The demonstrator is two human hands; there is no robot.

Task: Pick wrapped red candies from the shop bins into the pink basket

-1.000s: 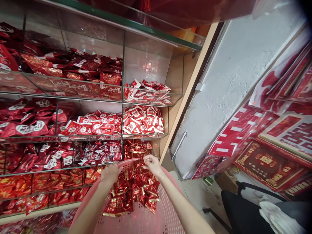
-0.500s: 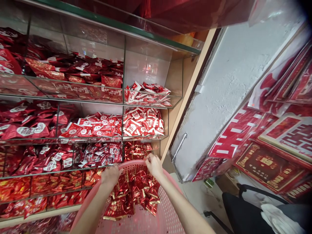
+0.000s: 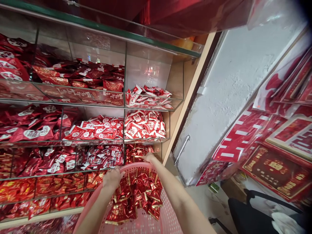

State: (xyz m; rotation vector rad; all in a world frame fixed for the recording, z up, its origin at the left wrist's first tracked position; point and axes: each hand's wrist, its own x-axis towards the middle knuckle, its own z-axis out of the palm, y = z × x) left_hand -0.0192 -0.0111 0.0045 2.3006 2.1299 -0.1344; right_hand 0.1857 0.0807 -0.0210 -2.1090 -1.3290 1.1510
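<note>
A pink perforated plastic basket [image 3: 172, 208] is in front of me, tilted against the shelves. In it lies a pile of shiny red and gold candy packets [image 3: 136, 195]. My left hand [image 3: 112, 180] is closed on the basket's left rim, its fingers curled over. My right hand [image 3: 149, 158] reaches past the far rim to the front of a small compartment of similar red packets [image 3: 136, 152]. Its fingertips are small and partly hidden, and I cannot make out whether they hold anything.
Glass-divided shelves [image 3: 92, 142] hold several kinds of red packets. A wooden side panel [image 3: 181, 112] and white wall [image 3: 226, 78] stand to the right. Red decorations [image 3: 234, 139] hang there, above a black chair [image 3: 246, 211]. A glass shelf [image 3: 97, 26] juts out overhead.
My right hand has moved from above the basket's far rim forward and slightly left, to the compartment. My left hand stays on the rim. The view has shifted slightly.
</note>
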